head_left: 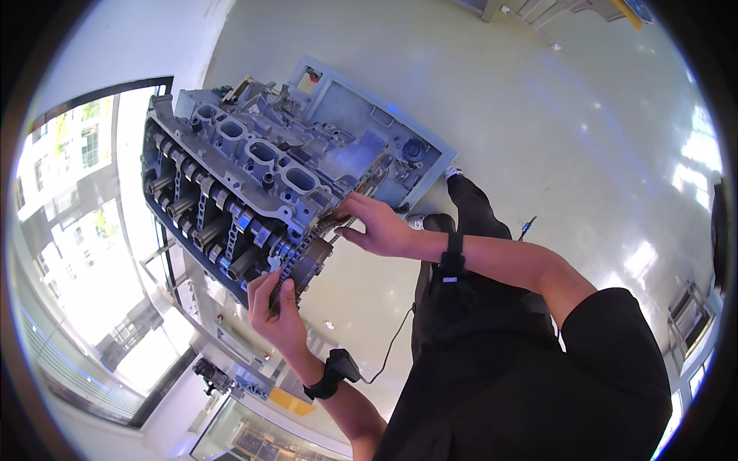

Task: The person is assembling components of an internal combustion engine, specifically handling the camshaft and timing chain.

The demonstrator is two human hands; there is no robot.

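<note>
Over glossy floor (530, 107), left hand (278, 321) and right hand (382, 228) pinch a linked metal chain (293, 262).

Floor (523, 123): pale and glossy, extending from twelve to three o'clock, with bright reflections between two and three. White wall (138, 46) at ten o'clock. Window (84, 154): dark-framed and brightly lit, between nine and ten o'clock, a building visible beyond. Dark mechanical assembly (211, 375), between seven and eight o'clock; details too small to tell. Yellow-orange panel (292, 401) and glass-fronted case (231, 430), near seven o'clock. Grey framework (569, 8), between one and two o'clock, cut off by the rim.
</note>
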